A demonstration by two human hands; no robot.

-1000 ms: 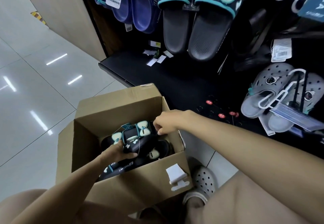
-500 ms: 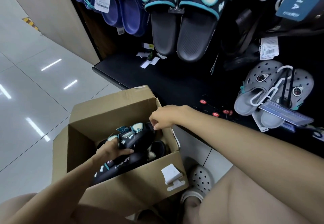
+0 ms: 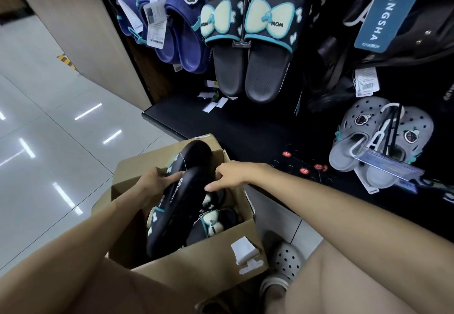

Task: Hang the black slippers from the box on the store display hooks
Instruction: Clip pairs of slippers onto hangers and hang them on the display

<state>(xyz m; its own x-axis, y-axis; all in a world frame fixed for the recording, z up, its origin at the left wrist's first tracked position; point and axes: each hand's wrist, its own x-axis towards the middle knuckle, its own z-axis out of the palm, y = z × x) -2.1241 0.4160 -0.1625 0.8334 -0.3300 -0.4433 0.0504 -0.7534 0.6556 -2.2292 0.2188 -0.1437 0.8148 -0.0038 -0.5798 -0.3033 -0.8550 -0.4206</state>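
An open cardboard box (image 3: 196,264) stands on the floor in front of me. My left hand (image 3: 153,184) grips a pair of black slippers (image 3: 183,196), lifted up out of the box with the soles turned toward me. My right hand (image 3: 229,175) touches the pair's right edge, its fingers partly hidden behind the slippers. More black slippers with cream bows (image 3: 216,223) lie deeper in the box. A matching black pair with cream bows (image 3: 250,43) hangs on the display wall above.
Blue clogs (image 3: 172,26) hang left of the black pair and grey clogs (image 3: 378,146) hang at the right. A black base shelf (image 3: 221,122) runs behind the box. White tiled floor (image 3: 49,141) lies to the left. A foot in a grey clog (image 3: 285,267) stands right of the box.
My left hand has lifted the pair of slippers up out of the box, soles now facing me. The right hand stayed at the pair's right edge. The view tilted upward.
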